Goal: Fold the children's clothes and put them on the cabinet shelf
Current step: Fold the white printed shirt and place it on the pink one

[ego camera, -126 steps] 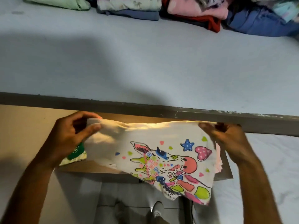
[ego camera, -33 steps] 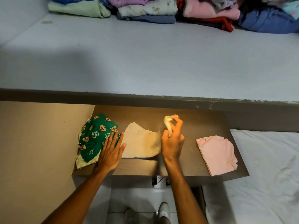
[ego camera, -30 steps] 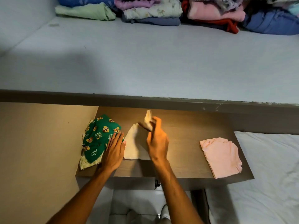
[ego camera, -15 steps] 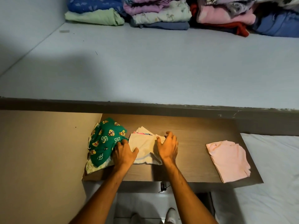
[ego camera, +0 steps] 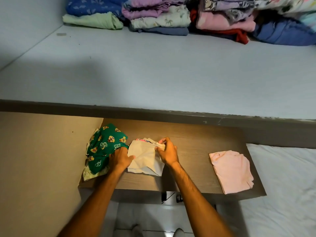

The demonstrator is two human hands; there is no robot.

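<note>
A cream child's shirt (ego camera: 144, 158), folded into a small packet with a bit of its coloured print showing at the top, lies on the brown wooden shelf (ego camera: 193, 147). My left hand (ego camera: 120, 159) presses down on the packet's left edge with the thumb on the cloth. My right hand (ego camera: 166, 152) grips the folded right edge, fingers curled round it. To the left, a green garment with cartoon dogs (ego camera: 104, 147) touches my left hand. A folded pink garment (ego camera: 231, 171) lies on the shelf's right end.
Above the brown shelf runs a wide pale grey shelf (ego camera: 153, 71), with stacks of folded clothes (ego camera: 171, 17) along its back. A beige wall panel (ego camera: 37, 159) closes the left side. A white bed sheet (ego camera: 283, 185) lies at the lower right. The floor and feet show below.
The shirt, once held up open by both hands, was laid on the shelf and folded over leftward by my right hand. Now both hands hold the small packet.
</note>
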